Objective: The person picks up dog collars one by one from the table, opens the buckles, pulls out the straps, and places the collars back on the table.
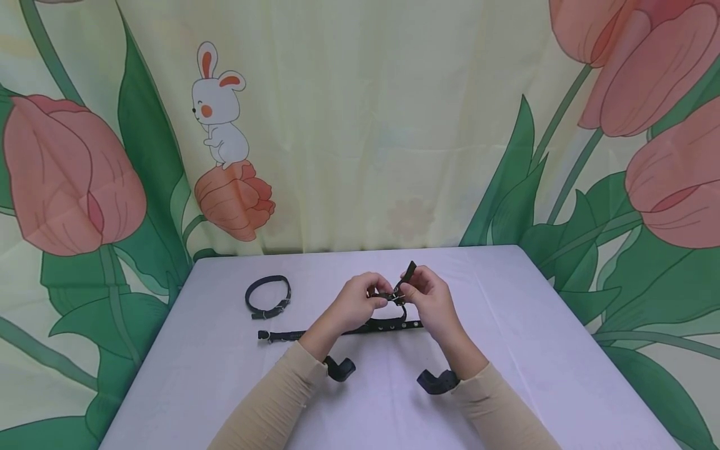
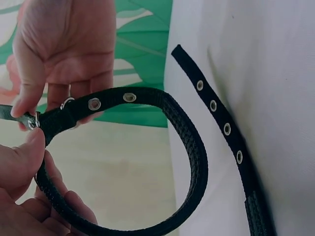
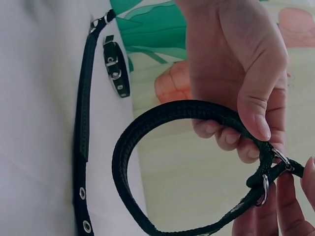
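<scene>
A black collar (image 2: 199, 167) with metal eyelets is bent into a loop between my two hands. My left hand (image 1: 357, 303) pinches it beside the metal buckle (image 3: 281, 160), thumb on the band. Opposite, my right hand (image 1: 432, 303) grips the collar by the buckle, and the strap's tip (image 1: 412, 270) sticks up beside its fingers. In the left wrist view the strap passes through the buckle frame. A D-ring (image 3: 265, 191) hangs close to the buckle. Fingers partly cover the buckle, so the prong's position is unclear.
A second black collar (image 3: 84, 123) lies stretched straight on the white table (image 1: 506, 387), under the hands. Behind it at the left, another collar (image 1: 246, 297) is buckled into a ring. A printed curtain (image 1: 365, 125) hangs behind the table. Black camera mounts (image 1: 437, 382) sit at both wrists.
</scene>
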`<action>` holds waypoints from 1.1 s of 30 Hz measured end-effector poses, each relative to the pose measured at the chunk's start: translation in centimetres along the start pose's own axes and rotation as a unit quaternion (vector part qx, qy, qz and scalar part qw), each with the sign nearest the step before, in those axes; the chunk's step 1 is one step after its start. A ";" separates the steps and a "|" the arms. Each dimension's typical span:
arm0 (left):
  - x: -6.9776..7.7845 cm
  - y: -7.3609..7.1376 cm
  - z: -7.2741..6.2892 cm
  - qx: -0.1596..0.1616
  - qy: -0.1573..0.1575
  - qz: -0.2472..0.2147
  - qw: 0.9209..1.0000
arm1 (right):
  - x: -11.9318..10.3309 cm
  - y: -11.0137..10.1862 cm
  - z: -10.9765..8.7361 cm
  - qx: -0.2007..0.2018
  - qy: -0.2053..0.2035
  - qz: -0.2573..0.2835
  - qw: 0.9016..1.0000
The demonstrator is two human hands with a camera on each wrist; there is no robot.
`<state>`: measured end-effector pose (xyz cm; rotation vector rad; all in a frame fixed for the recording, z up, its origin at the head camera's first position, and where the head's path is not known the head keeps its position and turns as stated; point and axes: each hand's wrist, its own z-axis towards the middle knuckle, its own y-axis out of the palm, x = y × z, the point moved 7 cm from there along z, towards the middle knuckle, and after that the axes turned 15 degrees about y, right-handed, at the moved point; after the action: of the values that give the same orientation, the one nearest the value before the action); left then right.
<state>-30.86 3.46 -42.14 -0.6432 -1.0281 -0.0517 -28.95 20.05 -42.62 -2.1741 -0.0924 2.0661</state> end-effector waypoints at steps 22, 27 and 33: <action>0.3 0.3 -0.3 -0.014 0.041 -0.006 0.999 | -0.2 0.1 0.1 -0.014 -0.004 -0.018 1.000; 0.1 0.3 -0.2 -0.011 0.038 0.007 0.999 | -0.1 0.1 0.2 -0.018 0.000 -0.022 1.000; -0.2 -0.1 -0.2 0.017 0.020 0.001 1.000 | 0.1 0.2 0.5 -0.024 0.010 -0.020 0.999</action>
<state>-30.86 3.21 -42.29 -0.6104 -0.9889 -0.0454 -29.43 19.93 -42.73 -2.2025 -0.1832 2.0404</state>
